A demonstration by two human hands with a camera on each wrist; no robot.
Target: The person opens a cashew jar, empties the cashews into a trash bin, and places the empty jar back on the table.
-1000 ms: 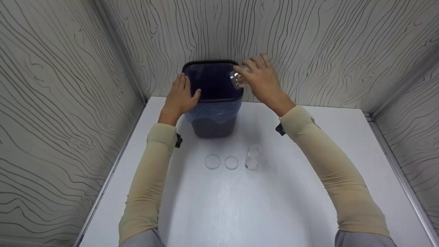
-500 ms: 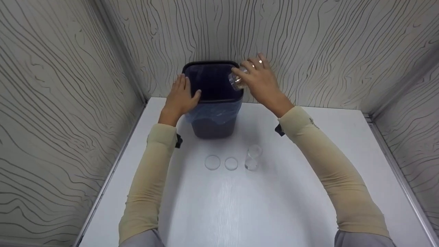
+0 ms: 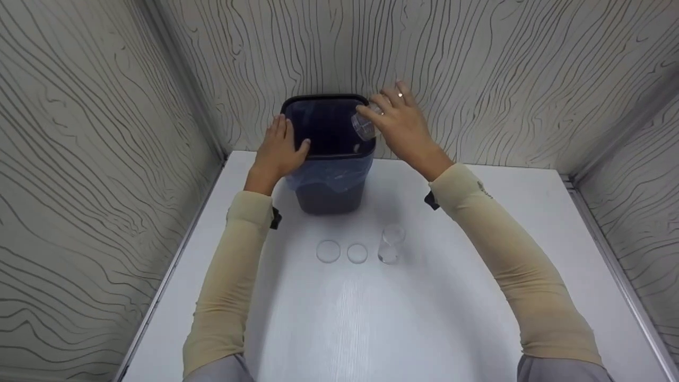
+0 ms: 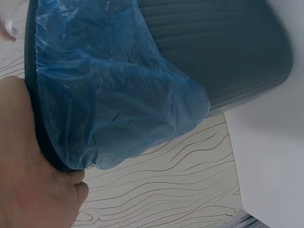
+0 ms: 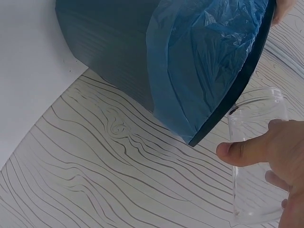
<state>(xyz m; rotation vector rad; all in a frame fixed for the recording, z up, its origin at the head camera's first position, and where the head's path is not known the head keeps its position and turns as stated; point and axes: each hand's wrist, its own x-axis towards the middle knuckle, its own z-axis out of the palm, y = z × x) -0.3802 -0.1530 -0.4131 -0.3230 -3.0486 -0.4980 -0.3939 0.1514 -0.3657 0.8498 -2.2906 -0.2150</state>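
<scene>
My left hand (image 3: 278, 151) grips the left rim of a dark trash can (image 3: 331, 199), which is lined with a blue bag (image 3: 339, 175). In the left wrist view its fingertips curl round the outside of the rim. My right hand (image 3: 404, 127) holds a clear jar (image 3: 364, 127), thumb on one side and fingers on the other. The jar is tipped, its mouth over the can's right rim. A small pale spot shows inside the can just below the mouth. A small dark bit sits at the jar's lip in the right wrist view.
On the white table (image 3: 339, 318) in front of the can lie two clear round lids (image 3: 328, 251). Another clear jar (image 3: 390, 246) stands to their right. Wood-patterned walls (image 3: 477, 69) close in the back and sides.
My right hand has shifted slightly left with the jar. The brownish gleam seen earlier in the jar has faded, and a pale spot appears below its mouth. My left hand stays put.
</scene>
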